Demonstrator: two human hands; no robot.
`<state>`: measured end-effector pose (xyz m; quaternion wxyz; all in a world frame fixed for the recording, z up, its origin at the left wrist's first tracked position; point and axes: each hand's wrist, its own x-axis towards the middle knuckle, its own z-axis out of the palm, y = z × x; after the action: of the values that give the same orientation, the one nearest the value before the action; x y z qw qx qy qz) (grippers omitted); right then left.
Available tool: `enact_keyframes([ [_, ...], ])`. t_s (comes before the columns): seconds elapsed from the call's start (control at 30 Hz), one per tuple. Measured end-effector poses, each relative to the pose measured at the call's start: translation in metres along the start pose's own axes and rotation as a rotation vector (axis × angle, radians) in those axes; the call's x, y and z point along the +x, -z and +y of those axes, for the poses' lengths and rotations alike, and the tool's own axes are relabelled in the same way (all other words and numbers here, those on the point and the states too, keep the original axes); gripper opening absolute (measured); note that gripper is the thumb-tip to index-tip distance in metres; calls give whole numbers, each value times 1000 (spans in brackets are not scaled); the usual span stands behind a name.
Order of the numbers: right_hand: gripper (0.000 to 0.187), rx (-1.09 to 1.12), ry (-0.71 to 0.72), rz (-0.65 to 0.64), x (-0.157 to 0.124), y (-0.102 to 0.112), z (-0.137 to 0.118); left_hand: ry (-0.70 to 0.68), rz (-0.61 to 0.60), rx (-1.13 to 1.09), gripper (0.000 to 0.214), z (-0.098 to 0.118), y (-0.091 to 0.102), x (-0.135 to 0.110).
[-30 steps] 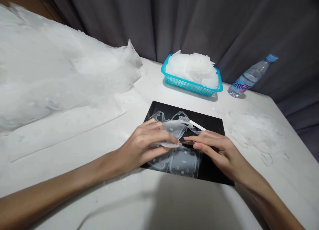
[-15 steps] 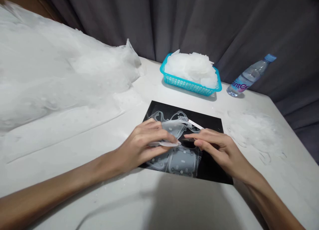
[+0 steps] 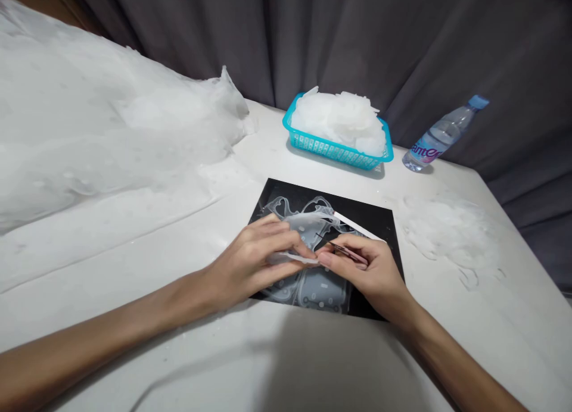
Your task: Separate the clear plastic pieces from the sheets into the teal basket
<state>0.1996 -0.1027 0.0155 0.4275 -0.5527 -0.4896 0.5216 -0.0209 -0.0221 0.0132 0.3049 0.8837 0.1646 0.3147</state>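
Right hand (image 3: 376,270), grip clamped on tool (image 3: 353,255), has moved to plastic (image 3: 289,258) pinched by left hand (image 3: 255,252), basket (image 3: 331,148) beyond.

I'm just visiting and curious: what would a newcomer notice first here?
Probably the turquoise basket at the back of the white table, heaped with white pieces. Next, a huge whitish mound sprawls across the left side. Nearer, above a black board, the left fingers hold a translucent piece while the right fingers hold a slim pointed tool.
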Motion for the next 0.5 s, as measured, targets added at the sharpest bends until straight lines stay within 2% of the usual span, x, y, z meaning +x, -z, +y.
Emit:
enact_keyframes([
  [0.13,24,-77,27,-16,0,-2,-1,-15,-32,9,5,-1,-1,0],
  [0.23,32,-103,53,19,5,1,-5,-12,-62,1,8,-1,-2,-1],
  [0.37,31,-221,98,219,13,22,-9,4,-85,-37,13,-1,-3,-2],
  [0.5,30,-530,159,472,21,61,-1,5,-51,-37,14,0,-1,1],
])
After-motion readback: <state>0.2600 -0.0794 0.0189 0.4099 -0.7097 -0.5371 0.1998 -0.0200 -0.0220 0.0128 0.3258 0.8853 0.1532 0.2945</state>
